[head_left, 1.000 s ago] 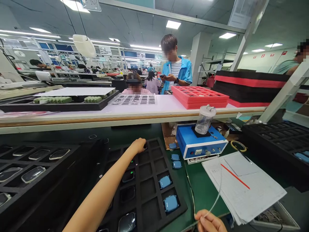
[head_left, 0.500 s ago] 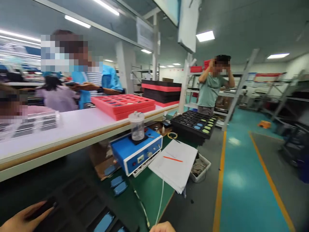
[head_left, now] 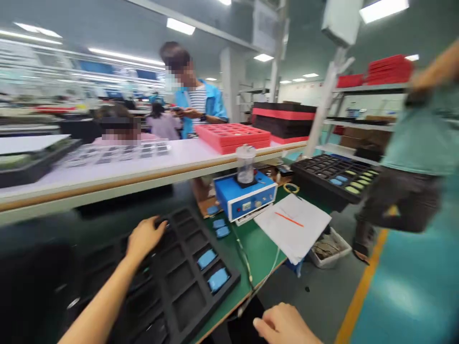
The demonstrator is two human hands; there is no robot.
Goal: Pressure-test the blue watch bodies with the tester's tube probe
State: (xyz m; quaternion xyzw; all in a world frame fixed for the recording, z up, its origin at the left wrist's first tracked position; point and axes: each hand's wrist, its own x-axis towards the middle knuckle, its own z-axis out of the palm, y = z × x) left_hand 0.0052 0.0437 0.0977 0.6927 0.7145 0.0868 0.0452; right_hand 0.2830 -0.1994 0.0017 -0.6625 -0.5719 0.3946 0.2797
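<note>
My left hand (head_left: pixel 145 237) rests on the far part of a black foam tray (head_left: pixel 179 286) with many square pockets, fingers bent; blur hides whether it holds anything. Two blue parts (head_left: pixel 218 279) lie in the tray's right-hand pockets. My right hand (head_left: pixel 283 326) hovers loosely curled at the bottom edge, just off the green bench. A thin clear tube (head_left: pixel 267 272) runs from the bench edge near this hand up toward the blue box machine (head_left: pixel 247 200); I cannot tell if the hand grips the tube.
A clear jar (head_left: pixel 245 165) stands on the blue machine. Loose blue parts (head_left: pixel 220 228) and white papers (head_left: pixel 294 224) lie beside it. A second black tray (head_left: pixel 333 177) stands far right. A person in a teal shirt (head_left: pixel 412 143) walks close by in the aisle.
The view swung right, then partly back left. My left hand is again on the black tray. The person in the teal shirt has come much closer on the right.
</note>
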